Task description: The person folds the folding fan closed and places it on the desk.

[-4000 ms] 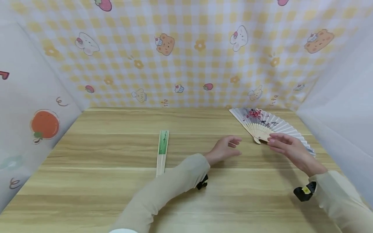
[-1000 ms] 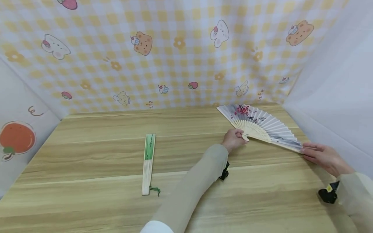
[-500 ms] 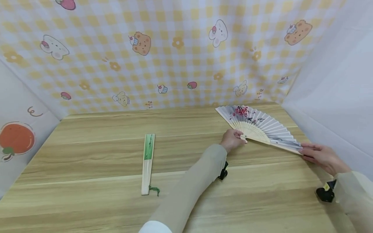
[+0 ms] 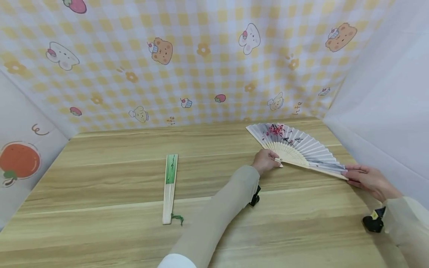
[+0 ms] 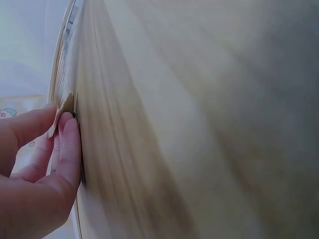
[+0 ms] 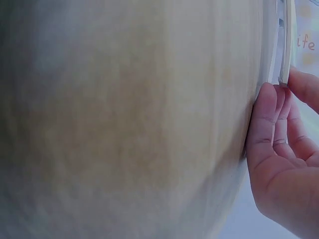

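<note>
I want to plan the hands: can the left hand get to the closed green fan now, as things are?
Probably yes, once it lets go. The left hand pinches the open fan at its pivot; bare table lies between it and the closed green fan.

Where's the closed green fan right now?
In the head view the closed green fan lies on the wooden table, left of centre, well left of the left hand and the open white fan.

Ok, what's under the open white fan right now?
The open white fan lies on the wooden table. The left hand pinches its pivot end; the right hand holds its outer rib. Whatever the paper itself covers is hidden.
</note>
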Available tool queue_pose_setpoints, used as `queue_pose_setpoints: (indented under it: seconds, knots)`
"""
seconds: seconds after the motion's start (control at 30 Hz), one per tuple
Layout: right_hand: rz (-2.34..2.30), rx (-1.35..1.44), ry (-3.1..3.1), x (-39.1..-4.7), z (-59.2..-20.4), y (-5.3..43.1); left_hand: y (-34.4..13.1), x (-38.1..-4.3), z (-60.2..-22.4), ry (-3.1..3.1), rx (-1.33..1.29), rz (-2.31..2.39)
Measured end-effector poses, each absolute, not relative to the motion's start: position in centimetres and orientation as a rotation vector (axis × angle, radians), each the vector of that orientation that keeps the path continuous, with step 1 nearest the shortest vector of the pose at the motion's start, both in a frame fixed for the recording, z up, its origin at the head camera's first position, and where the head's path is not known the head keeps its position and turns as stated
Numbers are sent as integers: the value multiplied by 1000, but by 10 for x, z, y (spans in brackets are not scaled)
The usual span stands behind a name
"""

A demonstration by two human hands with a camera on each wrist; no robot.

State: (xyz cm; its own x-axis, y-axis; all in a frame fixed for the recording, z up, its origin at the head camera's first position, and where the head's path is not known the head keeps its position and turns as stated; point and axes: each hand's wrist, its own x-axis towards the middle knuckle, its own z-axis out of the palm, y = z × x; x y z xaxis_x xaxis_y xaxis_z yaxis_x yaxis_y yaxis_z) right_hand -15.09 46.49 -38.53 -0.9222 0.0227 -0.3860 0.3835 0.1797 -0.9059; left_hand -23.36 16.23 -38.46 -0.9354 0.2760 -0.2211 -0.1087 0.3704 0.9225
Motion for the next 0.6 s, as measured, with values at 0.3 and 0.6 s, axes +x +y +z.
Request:
queue_pose_setpoints:
  seconds: [0.3,0.6]
  knots:
    - [-1785,382,2173,-150,-384,465,162,-231,-384,2259,96,1620]
    - [-1794,378,2162,-148,-382,462,161,-232,-386,2265,76,1620]
